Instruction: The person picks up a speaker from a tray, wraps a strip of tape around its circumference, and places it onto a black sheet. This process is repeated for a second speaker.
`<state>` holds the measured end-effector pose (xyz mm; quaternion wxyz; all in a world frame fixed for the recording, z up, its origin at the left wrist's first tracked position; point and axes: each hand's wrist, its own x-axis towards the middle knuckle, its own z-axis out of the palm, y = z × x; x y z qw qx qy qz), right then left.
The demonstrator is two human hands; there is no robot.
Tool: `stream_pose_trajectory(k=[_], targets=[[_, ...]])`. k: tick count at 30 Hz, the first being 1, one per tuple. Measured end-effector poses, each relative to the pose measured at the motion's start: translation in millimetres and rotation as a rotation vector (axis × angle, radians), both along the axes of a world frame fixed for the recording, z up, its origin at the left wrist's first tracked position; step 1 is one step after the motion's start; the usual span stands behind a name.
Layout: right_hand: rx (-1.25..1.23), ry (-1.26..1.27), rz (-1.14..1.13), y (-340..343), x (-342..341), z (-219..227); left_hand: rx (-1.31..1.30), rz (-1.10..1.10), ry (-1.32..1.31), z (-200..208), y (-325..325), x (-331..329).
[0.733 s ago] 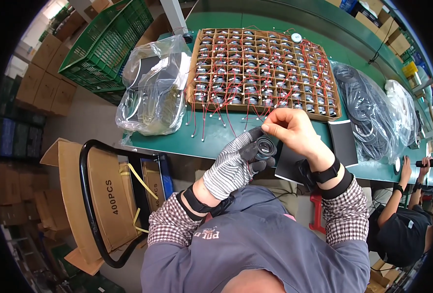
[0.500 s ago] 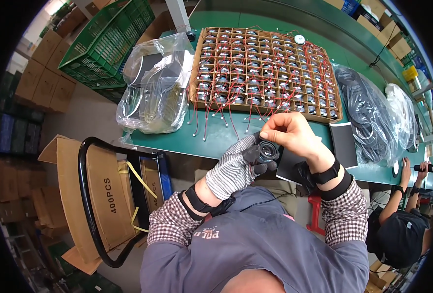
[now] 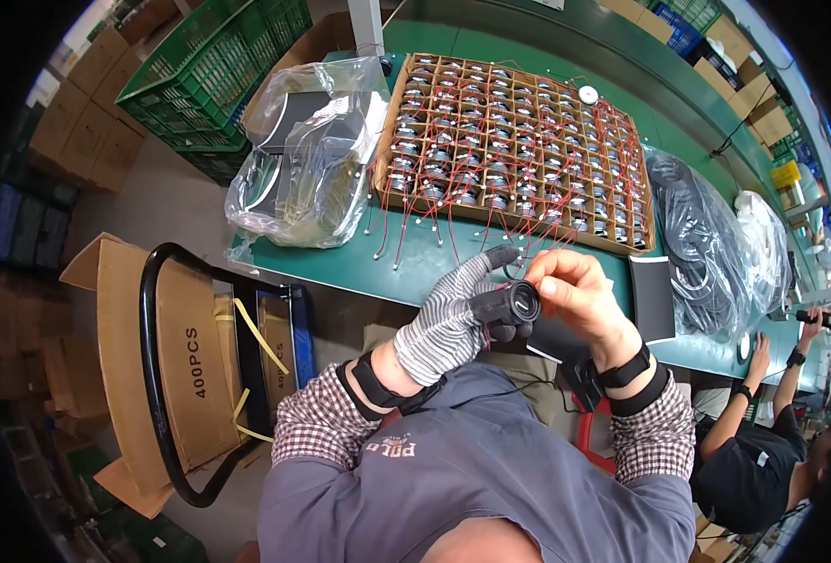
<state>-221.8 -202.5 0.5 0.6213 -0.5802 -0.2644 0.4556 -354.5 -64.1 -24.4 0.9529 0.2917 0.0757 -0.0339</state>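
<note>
While both hands meet just below the near edge of the green surface (image 3: 359, 263), the left hand (image 3: 453, 319), in a grey striped knit glove, has its grip closed around a short black cylindrical part (image 3: 509, 305). Bare right hand (image 3: 580, 296) pinches the part's open round end between thumb and fingertips; that grip is closed on the part too. Part is held in the air, just off the near edge of the surface, above the person's lap.

Beyond the part on the surface: cardboard divider tray (image 3: 519, 141), its cells filled with small round components trailing red wires (image 3: 406, 235) that spill over the tray's near side toward the hands. Left of the tray, a crumpled clear plastic bag (image 3: 303, 169) holding dark flat items. Right of the tray, clear bags of black cable coils (image 3: 702, 244). A flat black sheet (image 3: 655, 296) lies just right of the right hand.

Green plastic crate (image 3: 219, 75) stands beyond the surface's left end. Open cardboard box (image 3: 190, 357) sits on the floor left of the person, behind a black tube chair frame (image 3: 153, 375). Another person (image 3: 763, 460) works at far right.
</note>
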Motion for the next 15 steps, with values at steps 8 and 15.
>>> stream_pose_trajectory(k=[8, 15], targets=[[-0.056, -0.028, -0.108, -3.8, 4.4, 2.0, 0.579, 0.446, -0.098, -18.9, -10.5, 5.7], [-0.256, -0.160, -0.015, 4.4, -5.0, 10.6, 1.262, 0.538, -0.076, -25.5, -6.1, 6.2]])
